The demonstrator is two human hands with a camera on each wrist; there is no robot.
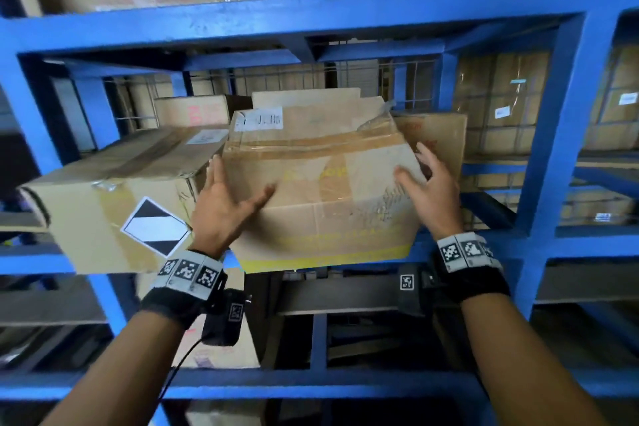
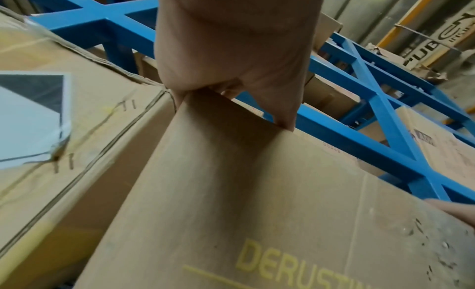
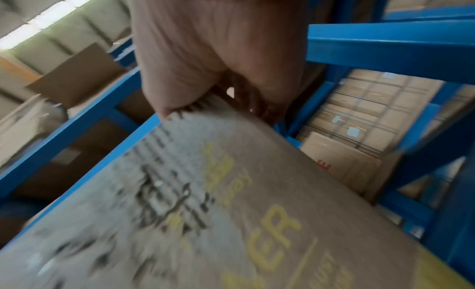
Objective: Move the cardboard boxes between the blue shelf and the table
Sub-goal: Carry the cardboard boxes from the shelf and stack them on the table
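A taped cardboard box (image 1: 318,190) with yellow print sits on the middle level of the blue shelf (image 1: 311,18), its front hanging over the shelf's edge. My left hand (image 1: 238,183) lies against the box's left side with straight fingers in the gap beside it, thumb spread across the front. My right hand (image 1: 409,159) lies against the right upper corner, fingers along the side, thumb on the front. In the left wrist view the left hand (image 2: 257,106) straddles a corner of the box (image 2: 257,191). The right wrist view is blurred; the right hand (image 3: 210,102) straddles the box's (image 3: 231,191) edge.
A larger box with a black-and-white diamond label (image 1: 114,190) stands tight against the left side. A box with red print (image 1: 435,132) stands behind on the right. More boxes fill the level above and the neighbouring bays. Blue uprights (image 1: 553,149) frame the bay.
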